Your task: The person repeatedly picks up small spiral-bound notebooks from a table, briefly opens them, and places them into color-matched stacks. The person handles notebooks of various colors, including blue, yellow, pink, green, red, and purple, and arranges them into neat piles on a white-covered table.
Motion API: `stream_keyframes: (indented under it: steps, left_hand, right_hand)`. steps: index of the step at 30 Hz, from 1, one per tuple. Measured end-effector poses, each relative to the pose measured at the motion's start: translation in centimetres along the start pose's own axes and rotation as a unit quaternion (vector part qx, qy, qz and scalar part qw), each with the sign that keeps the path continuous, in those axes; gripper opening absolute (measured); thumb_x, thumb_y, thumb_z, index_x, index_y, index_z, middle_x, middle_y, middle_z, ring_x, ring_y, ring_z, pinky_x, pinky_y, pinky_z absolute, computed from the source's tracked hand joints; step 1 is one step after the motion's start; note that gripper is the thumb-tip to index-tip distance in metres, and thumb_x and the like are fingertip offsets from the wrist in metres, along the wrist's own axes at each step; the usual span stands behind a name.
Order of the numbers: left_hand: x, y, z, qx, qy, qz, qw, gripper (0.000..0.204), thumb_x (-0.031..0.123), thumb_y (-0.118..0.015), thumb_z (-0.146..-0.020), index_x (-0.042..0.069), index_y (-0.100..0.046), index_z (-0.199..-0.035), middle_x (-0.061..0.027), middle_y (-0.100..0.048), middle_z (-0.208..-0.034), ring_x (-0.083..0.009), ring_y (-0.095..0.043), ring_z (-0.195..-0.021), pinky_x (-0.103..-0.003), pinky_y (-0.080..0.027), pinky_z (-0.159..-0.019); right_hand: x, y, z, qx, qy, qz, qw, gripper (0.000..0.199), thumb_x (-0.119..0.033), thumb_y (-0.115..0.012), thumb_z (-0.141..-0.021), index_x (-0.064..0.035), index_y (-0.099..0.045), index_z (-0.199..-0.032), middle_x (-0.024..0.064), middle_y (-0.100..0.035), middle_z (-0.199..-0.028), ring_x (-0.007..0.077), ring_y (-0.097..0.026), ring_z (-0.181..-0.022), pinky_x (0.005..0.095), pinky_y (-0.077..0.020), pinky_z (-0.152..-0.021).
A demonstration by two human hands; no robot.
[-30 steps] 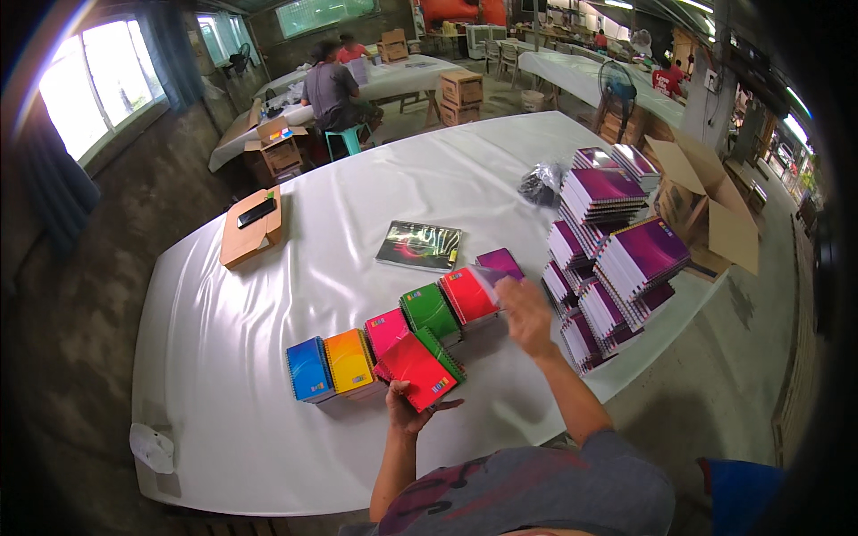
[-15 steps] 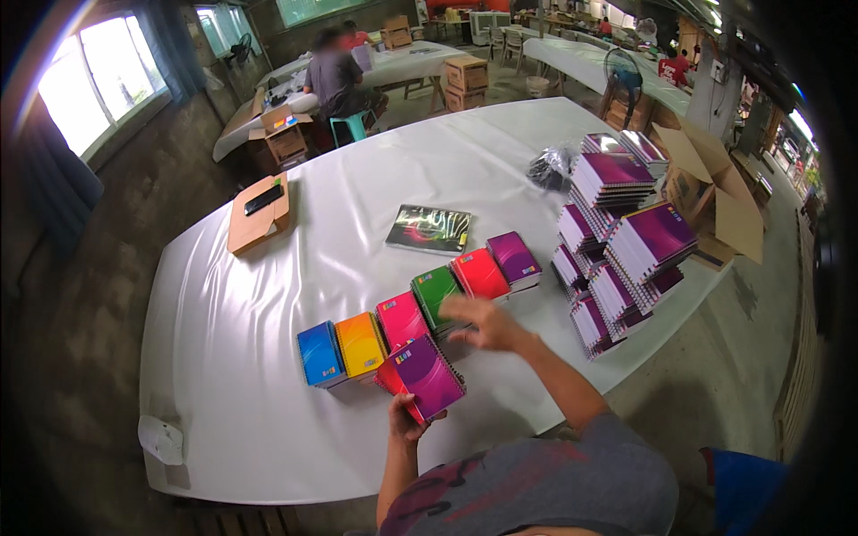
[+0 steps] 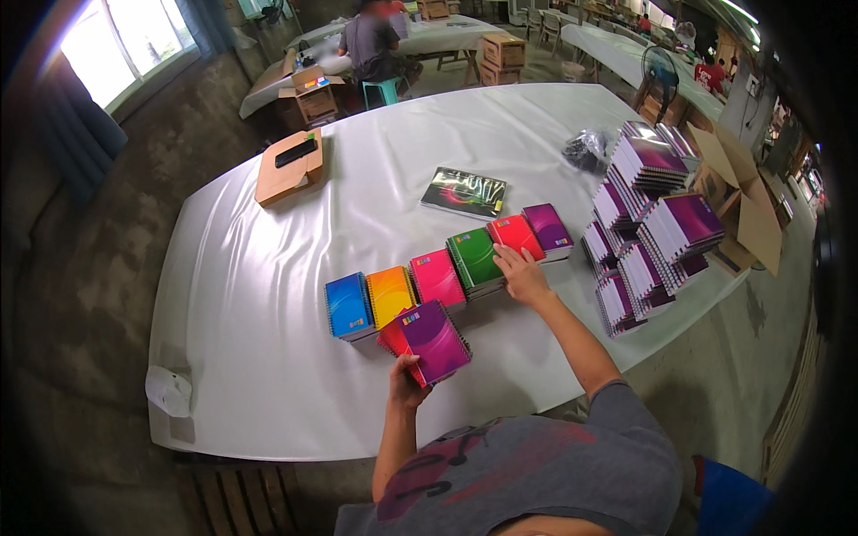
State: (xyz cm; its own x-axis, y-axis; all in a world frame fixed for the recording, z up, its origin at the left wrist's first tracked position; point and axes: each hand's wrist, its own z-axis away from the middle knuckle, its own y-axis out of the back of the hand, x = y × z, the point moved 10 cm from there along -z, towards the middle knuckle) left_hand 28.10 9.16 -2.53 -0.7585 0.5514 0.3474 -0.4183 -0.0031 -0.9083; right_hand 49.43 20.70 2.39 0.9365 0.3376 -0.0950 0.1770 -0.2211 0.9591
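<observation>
Hands point(image 3: 407, 384) among notebooks point(image 3: 436, 341), left gripping some

Multicoloured lettering point(image 3: 410, 319) is showing on the purple notebook point(image 3: 438, 344) just below frame centre; similar lettering is standing on the blue notebook point(image 3: 348, 305) left of centre, and the pink notebook point(image 3: 440, 279) and green notebook point(image 3: 475, 259) at centre.

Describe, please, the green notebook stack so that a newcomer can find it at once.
On the large white table, find the row of colourful notebook stacks. The green stack is fourth from the left, between the pink stack and the red stack. No other stack in that row has a green top cover.
</observation>
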Motion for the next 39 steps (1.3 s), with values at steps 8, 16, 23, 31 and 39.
stream_keyframes:
  steps: [8, 16, 23, 31, 39]
  left_hand:
    - [1.7, 0.4, -0.4, 0.004, 0.021, -0.021, 1.0, 0.048, 0.017, -0.054, -0.073, 0.003, -0.046, -0.118, -0.0116, -0.057, -0.109, -0.0266, -0.057, -0.098, -0.046, -0.046, -0.085]
    - [2.7, 2.2, 0.1, 0.037, 0.028, -0.038, 0.998, 0.039, 0.018, -0.054, -0.073, 0.006, -0.05, -0.109, -0.0062, -0.06, -0.096, -0.0206, -0.059, -0.083, -0.035, -0.047, -0.07]
    - [1.9, 1.8, -0.6, -0.02, 0.06, -0.071, 0.995, 0.038, 0.018, -0.053, -0.073, 0.005, -0.05, -0.109, -0.0065, -0.06, -0.094, -0.0194, -0.06, -0.079, -0.034, -0.047, -0.067]
    - [0.8, -1.0, -0.1, -0.074, 0.049, -0.035, 0.995, 0.041, 0.017, -0.051, -0.073, 0.003, -0.049, -0.111, -0.0093, -0.06, -0.094, -0.0206, -0.06, -0.07, -0.033, -0.049, -0.054]
    - [-2.0, 1.5, -1.0, -0.015, 0.049, -0.041, 0.998, 0.034, 0.022, -0.052, -0.077, 0.004, -0.054, -0.106, -0.0095, -0.062, -0.086, -0.0206, -0.062, -0.068, -0.032, -0.051, -0.05]
  right_hand:
    - [-2.0, -1.7, -0.2, -0.007, 0.015, 0.054, 0.998, 0.057, -0.009, -0.058, -0.075, -0.0107, -0.042, -0.129, 0.0061, -0.04, -0.136, 0.0189, -0.037, -0.126, 0.0464, -0.0256, -0.105]
    - [-2.3, -1.2, -0.3, -0.016, -0.007, 0.01, 1.0, 0.053, -0.01, -0.062, -0.075, -0.011, -0.046, -0.126, 0.0059, -0.046, -0.132, 0.0197, -0.044, -0.121, 0.0435, -0.0295, -0.103]
    - [-2.0, -1.4, -0.8, -0.079, 0.007, -0.079, 0.994, 0.065, -0.01, -0.068, -0.07, -0.0123, -0.042, -0.13, 0.0099, -0.046, -0.131, 0.0213, -0.044, -0.121, 0.0448, -0.0314, -0.102]
    - [4.8, -0.7, 0.4, -0.044, -0.095, -0.004, 0.994, 0.065, -0.002, -0.059, -0.072, -0.0128, -0.039, -0.133, 0.0075, -0.046, -0.132, 0.0197, -0.043, -0.122, 0.0442, -0.0294, -0.103]
    - [7.6, 1.5, 0.1, 0.046, -0.157, -0.356, 0.92, 0.033, 0.006, -0.053, -0.076, -0.0046, -0.064, -0.105, 0.0106, -0.064, -0.104, 0.0209, -0.059, -0.102, 0.029, -0.0451, -0.089]
